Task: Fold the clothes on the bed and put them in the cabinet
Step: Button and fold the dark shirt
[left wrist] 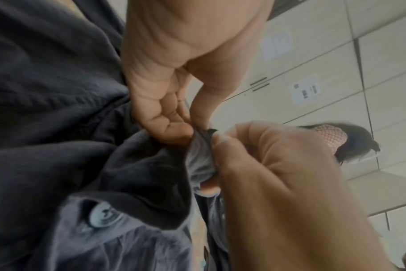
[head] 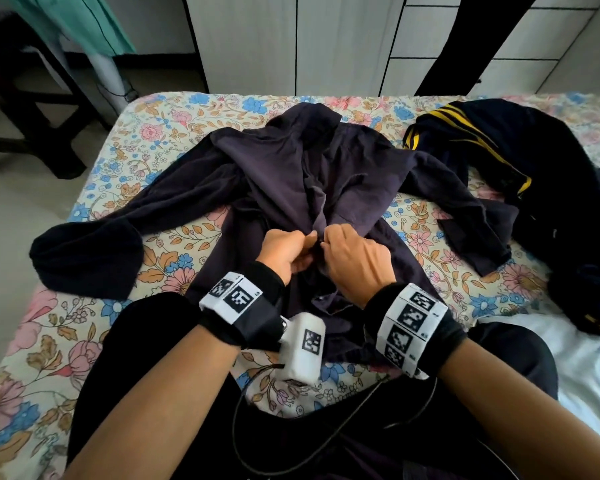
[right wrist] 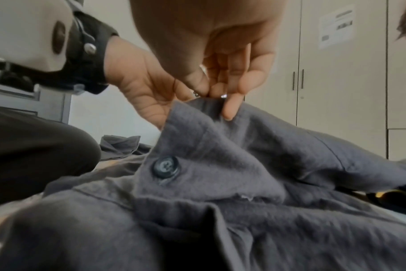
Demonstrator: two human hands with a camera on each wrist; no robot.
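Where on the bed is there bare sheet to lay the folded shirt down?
Bare floral sheet shows at the near left, between the black sleeve end and the person's knee. A smaller patch lies at the far left, beyond that sleeve. The centre is covered by the dark shirt; the right is crowded by the yellow-striped garment.

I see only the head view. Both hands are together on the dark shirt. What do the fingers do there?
Observer: In the left wrist view, both the left hand and the right hand pinch the front edge of the shirt.
Operator: Is any button near?
Observer: Yes, the right wrist view shows a button already fastened, just below the pinched edge.
Operator: What is behind the shirt?
Observer: Cabinet doors with handles, closed.
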